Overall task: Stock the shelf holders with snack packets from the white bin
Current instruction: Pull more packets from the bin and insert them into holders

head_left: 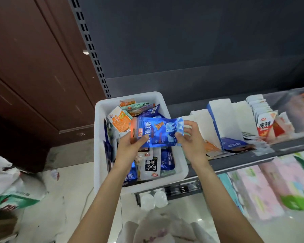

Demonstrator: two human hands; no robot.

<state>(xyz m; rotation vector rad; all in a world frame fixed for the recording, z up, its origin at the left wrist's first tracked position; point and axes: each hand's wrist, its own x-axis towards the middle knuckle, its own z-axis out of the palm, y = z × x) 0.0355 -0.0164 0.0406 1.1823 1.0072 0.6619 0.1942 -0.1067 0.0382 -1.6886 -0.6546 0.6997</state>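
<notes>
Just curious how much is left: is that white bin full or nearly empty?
Still fairly full. The white bin shows overlapping packets across its floor, beneath the blue packet held by the left hand and right hand.

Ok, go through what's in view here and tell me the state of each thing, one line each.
Blue packet: held sideways above the bin, gripped at both ends.
Left hand: grips the packet's orange end.
Right hand: pinches the packet's other end.
White bin: on the shelf, open, holding many mixed packets.
Blue holder: on the shelf, nearly empty.
Red-and-white packets: standing in a row on the shelf.
</notes>
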